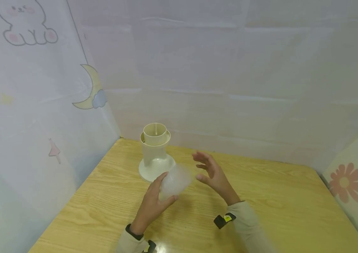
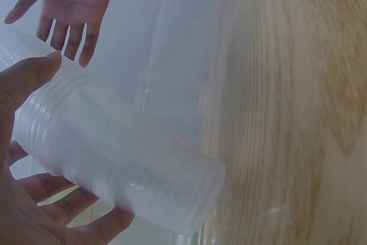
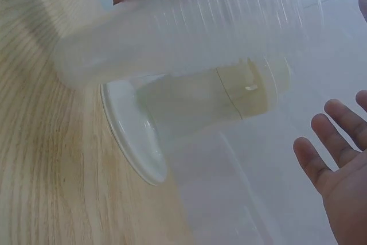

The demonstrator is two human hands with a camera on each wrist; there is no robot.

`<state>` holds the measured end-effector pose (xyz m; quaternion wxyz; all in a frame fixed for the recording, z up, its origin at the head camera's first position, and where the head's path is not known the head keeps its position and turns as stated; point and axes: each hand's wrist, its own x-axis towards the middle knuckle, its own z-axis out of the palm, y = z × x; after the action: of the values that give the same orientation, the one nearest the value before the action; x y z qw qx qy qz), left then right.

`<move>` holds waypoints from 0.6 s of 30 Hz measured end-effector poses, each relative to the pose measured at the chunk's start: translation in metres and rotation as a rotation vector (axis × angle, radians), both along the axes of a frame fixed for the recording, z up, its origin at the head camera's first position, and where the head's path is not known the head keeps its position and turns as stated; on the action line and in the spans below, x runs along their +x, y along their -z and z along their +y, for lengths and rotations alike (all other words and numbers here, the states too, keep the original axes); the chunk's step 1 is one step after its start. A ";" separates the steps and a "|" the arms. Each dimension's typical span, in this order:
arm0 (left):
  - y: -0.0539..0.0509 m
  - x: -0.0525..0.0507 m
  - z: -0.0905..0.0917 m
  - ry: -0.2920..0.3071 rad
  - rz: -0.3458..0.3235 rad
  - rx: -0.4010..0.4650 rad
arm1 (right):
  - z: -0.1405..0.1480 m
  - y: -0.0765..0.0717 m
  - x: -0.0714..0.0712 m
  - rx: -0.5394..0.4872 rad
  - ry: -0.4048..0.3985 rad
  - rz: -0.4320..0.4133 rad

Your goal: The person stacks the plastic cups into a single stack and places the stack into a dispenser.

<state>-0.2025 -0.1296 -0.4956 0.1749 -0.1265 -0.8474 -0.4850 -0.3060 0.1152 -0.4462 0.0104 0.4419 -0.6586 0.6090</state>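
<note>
A stack of clear plastic cups [image 1: 176,181] is gripped by my left hand [image 1: 154,202], thumb on one side and fingers on the other. In the left wrist view the nested cups [image 2: 137,147] lie slanted across the palm, their ridged rims bunched near the thumb. My right hand [image 1: 212,175] hovers to the right of the stack, apart from it, fingers loosely bent and holding nothing. Behind the cups stands a cream cup holder [image 1: 153,153] with a round base and an open double-ringed top. The right wrist view shows the right hand's spread fingers [image 3: 330,147] below the stack's rims.
The wooden table [image 1: 267,203] runs under both hands, its far edge against a pale curtain [image 1: 213,70]. A side curtain with a moon print [image 1: 93,88] hangs at the left, another with a flower print [image 1: 345,182] at the right.
</note>
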 end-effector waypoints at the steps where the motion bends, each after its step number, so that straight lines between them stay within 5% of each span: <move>1: 0.000 0.000 0.000 -0.003 -0.002 0.000 | 0.001 -0.001 -0.001 -0.003 0.003 0.000; 18: 0.000 0.001 0.000 -0.006 -0.009 0.005 | 0.016 -0.001 -0.014 -0.023 0.053 0.008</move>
<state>-0.2017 -0.1300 -0.4961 0.1729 -0.1213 -0.8475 -0.4870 -0.3199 0.1309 -0.4449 0.0343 0.4265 -0.6630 0.6144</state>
